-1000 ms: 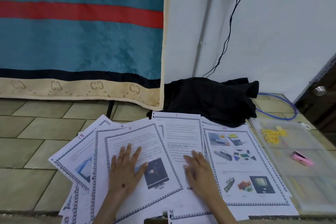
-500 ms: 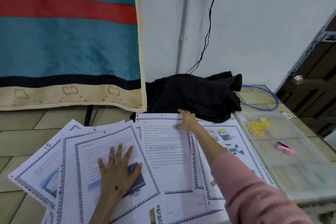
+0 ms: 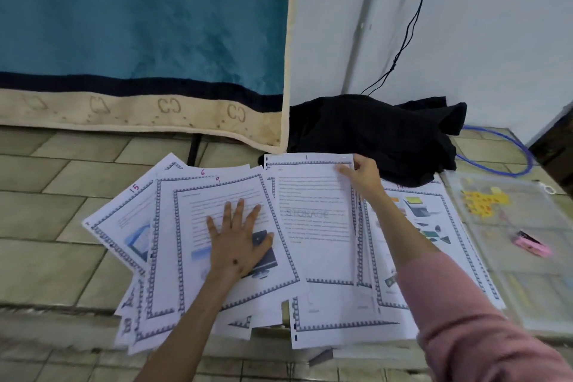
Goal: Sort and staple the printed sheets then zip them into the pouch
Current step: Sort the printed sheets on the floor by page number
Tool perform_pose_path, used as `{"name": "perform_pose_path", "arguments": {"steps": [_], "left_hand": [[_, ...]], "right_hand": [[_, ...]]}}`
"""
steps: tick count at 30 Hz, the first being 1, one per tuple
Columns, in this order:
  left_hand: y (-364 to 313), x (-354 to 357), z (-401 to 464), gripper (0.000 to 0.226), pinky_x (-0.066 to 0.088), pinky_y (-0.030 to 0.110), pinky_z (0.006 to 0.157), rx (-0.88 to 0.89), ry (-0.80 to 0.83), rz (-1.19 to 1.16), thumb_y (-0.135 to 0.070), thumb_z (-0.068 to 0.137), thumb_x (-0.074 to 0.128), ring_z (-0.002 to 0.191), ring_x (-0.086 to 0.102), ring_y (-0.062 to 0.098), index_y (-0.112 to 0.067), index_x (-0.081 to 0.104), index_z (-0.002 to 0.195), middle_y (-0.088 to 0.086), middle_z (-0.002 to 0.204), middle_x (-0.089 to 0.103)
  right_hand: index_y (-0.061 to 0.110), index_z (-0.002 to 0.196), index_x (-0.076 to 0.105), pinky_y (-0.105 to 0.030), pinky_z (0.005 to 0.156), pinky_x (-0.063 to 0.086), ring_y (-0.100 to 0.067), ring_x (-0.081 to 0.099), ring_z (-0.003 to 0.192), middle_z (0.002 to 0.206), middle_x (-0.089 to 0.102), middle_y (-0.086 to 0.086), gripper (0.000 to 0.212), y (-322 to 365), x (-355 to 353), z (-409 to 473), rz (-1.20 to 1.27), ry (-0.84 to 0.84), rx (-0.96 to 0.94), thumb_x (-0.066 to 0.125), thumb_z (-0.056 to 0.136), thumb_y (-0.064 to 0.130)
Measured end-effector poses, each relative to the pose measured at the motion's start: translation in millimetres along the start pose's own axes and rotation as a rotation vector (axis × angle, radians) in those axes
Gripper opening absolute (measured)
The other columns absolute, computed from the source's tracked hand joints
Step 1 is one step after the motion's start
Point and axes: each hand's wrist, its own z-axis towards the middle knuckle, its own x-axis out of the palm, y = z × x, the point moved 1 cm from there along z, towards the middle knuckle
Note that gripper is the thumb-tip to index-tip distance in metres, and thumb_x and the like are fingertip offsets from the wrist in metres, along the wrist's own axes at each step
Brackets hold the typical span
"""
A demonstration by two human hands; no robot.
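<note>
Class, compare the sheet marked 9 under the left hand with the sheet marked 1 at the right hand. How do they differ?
The white printed sheet marked 9 carries a picture of a dark device; the white printed sheet marked 1 shows only text with a faint watermark.
Sheet 9 lies tilted; sheet 1 lies nearly straight.
The left hand presses flat on sheet 9; the right hand pinches sheet 1's top corner.
Both share a patterned border.

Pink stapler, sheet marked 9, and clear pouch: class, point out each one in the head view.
pink stapler (image 3: 534, 243), head view, middle of its body.
sheet marked 9 (image 3: 198, 220), head view, printed text beside the left hand.
clear pouch (image 3: 527, 282), head view, bare plastic below the stapler.
</note>
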Motion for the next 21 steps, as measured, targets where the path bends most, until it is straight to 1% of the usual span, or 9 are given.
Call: {"name": "perform_pose_path", "arguments": {"steps": [2,4,5,7,10,12,15,18,21], "left_hand": [[1,1,1,0.094,-0.010,0.057,0.112,-0.003,0.000,0.018,-0.079,0.067,-0.006,0.145,-0.011,0.025,-0.033,0.005,0.149,-0.001,0.159,-0.004],[1,2,2,0.104,-0.010,0.056,0.111,0.003,-0.005,0.019,-0.084,0.063,-0.013,0.145,-0.011,0.025,-0.030,0.006,0.149,0.000,0.159,-0.003],[1,2,2,0.106,-0.010,0.056,0.111,0.004,-0.006,0.017,-0.084,0.061,-0.016,0.145,-0.011,0.025,-0.030,0.006,0.150,0.000,0.159,-0.003],[1,1,2,0.103,-0.010,0.056,0.111,0.004,0.000,0.014,-0.083,0.063,-0.009,0.145,-0.011,0.025,-0.030,0.007,0.150,0.000,0.159,-0.004],[1,0,0,0.102,-0.008,0.057,0.112,0.007,-0.002,0.020,-0.082,0.063,-0.010,0.145,-0.011,0.025,-0.030,0.006,0.150,-0.001,0.159,-0.004],[1,-1,0,0.106,-0.007,0.057,0.112,0.005,-0.001,0.018,-0.084,0.061,-0.013,0.145,-0.010,0.025,-0.030,0.005,0.150,-0.001,0.159,-0.004],[0,-4,1,0.104,-0.007,0.058,0.112,0.002,0.040,0.016,-0.082,0.060,-0.009,0.145,-0.012,0.025,-0.031,0.004,0.150,-0.001,0.159,-0.006],[0,-9,2,0.121,-0.007,0.057,0.111,0.012,0.089,0.002,-0.090,0.046,-0.019,0.145,-0.012,0.025,-0.031,0.006,0.149,-0.001,0.158,-0.007],[1,-12,5,0.110,-0.003,0.058,0.112,0.007,0.122,0.002,-0.086,0.053,-0.005,0.145,-0.010,0.024,-0.032,0.007,0.149,-0.002,0.159,-0.006]], "right_hand": [[0.011,0.089,0.066,-0.022,0.062,0.052,-0.007,0.063,0.065,0.075,0.066,0.002,0.004,8,-7,-20,0.328,0.020,-0.013,0.067,0.086,0.012],[0.008,0.108,0.065,-0.029,0.077,0.057,-0.011,0.069,0.084,0.098,0.072,-0.002,0.027,4,-9,-36,0.376,0.090,0.036,0.071,0.082,0.011],[0.006,0.108,0.065,-0.033,0.079,0.057,-0.009,0.069,0.083,0.101,0.071,-0.003,0.029,-1,-8,-40,0.282,0.120,0.052,0.073,0.080,0.009],[0.005,0.099,0.068,-0.040,0.079,0.056,-0.001,0.068,0.075,0.097,0.070,-0.004,0.019,-8,-4,-52,0.204,0.122,0.073,0.071,0.081,0.006],[0.010,0.104,0.070,-0.041,0.083,0.057,-0.015,0.071,0.088,0.100,0.073,-0.002,0.019,-3,-5,-72,0.431,0.026,0.062,0.067,0.086,0.017],[0.014,0.108,0.068,-0.043,0.083,0.056,-0.024,0.070,0.094,0.104,0.073,-0.006,0.028,-2,-11,-80,0.584,0.061,0.078,0.069,0.083,0.028],[0.012,0.115,0.063,-0.050,0.084,0.054,-0.032,0.067,0.101,0.112,0.069,-0.012,0.056,-12,-32,-84,0.795,0.072,0.126,0.075,0.070,0.043],[0.006,0.132,0.048,-0.056,0.087,0.051,-0.036,0.059,0.114,0.127,0.060,-0.017,0.062,-32,-58,-83,1.037,0.003,0.183,0.064,0.081,0.036],[0.012,0.143,0.036,-0.060,0.096,0.043,-0.034,0.050,0.126,0.140,0.048,-0.015,0.081,-46,-82,-85,1.137,-0.098,0.182,0.070,0.077,0.046]]}}
